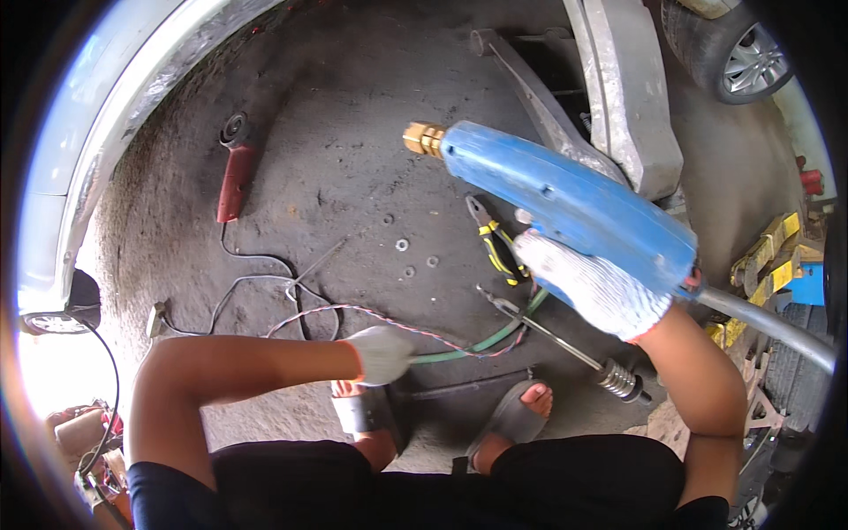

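My right hand (592, 278), in a white knitted glove, is closed round the grip of a large blue welding gun (565, 194). Its brass tip (425, 139) points up and left, and a thick grey cable (773, 327) leaves its rear. My left hand (384, 355), gloved too, looks closed at the end of the visible green hose (477, 344); its fingers are mostly hidden. A red-and-blue twisted wire (380, 314) runs beside that hose. Below the gun lie yellow-and-black pliers (495, 243) and a slide hammer (574, 349) with a spring-like end.
A red angle grinder (235, 181) lies at left, its cord looping across the floor. Several metal nuts (403, 245) are scattered in the middle. A light car body panel (66, 159) borders the left. Grey metal parts (627, 88) and a wheel (751, 62) are at far right.
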The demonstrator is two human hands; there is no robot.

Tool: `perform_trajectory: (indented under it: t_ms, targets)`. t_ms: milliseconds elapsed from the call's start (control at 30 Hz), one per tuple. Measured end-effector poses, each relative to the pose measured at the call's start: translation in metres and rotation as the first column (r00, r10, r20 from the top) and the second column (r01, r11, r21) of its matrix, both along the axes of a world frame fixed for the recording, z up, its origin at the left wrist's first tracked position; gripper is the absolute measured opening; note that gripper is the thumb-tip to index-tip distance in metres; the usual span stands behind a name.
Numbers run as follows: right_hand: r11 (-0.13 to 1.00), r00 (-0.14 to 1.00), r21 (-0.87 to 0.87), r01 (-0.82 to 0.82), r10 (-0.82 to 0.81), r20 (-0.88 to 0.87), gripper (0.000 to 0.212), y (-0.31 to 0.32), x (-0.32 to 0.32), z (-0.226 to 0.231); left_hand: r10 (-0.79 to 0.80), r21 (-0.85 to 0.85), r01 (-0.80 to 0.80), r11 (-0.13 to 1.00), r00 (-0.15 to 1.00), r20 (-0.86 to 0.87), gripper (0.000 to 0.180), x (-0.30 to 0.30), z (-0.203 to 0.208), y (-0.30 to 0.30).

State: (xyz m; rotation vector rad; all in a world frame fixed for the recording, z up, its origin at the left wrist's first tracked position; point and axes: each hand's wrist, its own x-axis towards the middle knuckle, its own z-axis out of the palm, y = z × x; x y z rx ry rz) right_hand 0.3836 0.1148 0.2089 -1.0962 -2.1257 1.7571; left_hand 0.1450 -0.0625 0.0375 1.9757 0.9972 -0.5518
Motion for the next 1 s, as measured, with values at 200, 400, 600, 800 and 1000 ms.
perform_trajectory:
  t_ms: [200,400,600,800,1000]
  targets:
    - [0.998,0.997,-0.026,0.061,-0.062,-0.042,0.034,0.005,0.002,-0.007,0.166,0.556,-0.122,0.822,0.986,-0.029,0.019,0.133,-0.055,0.088]
    - [0.989,0.964,0.096,0.110,-0.130,0.233,0.027,-0.005,0.012,0.022,0.149,0.214,-0.137,0.967,0.988,-0.044,0.019,0.136,-0.057,0.080]
    - [0.987,0.989,0.075,0.141,-0.144,0.042,0.031,-0.005,0.019,0.014,-0.102,0.326,0.093,0.941,0.995,0.011,0.022,0.125,-0.061,-0.004]
    - [0.992,0.993,-0.046,0.114,-0.113,0.021,0.032,-0.011,0.027,0.000,0.041,0.183,-0.047,0.982,0.998,0.037,0.022,0.112,-0.055,0.002]
    - [0.998,0.991,0.005,0.061,-0.061,0.117,0.031,-0.012,0.012,0.000,0.555,-0.297,-0.480,0.826,0.783,0.280,0.030,0.051,-0.067,-0.020]
